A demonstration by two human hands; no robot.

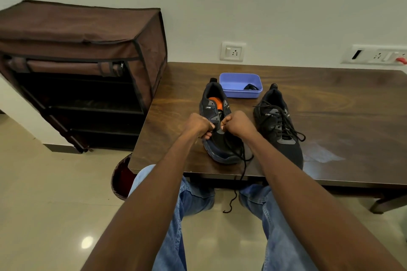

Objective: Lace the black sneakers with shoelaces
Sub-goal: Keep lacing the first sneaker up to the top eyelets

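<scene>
At frame centre, your left hand (199,126) and right hand (236,125) were curled over the unlaced black mesh sneaker (220,130), apparently pinching its black shoelace (244,160). Sneaker's long axis ran away from you; both hands equally near, lace trailing lower-centre.

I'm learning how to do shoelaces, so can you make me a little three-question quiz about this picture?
1. True or false: the right sneaker is already laced.
2. What colour is the tub behind the sneakers? A) red B) blue C) green
3. Fill in: a loose lace end hangs over the edge of the ____.

Key:
1. True.
2. B.
3. table. Both hands, left and right, work at the left sneaker.
</scene>
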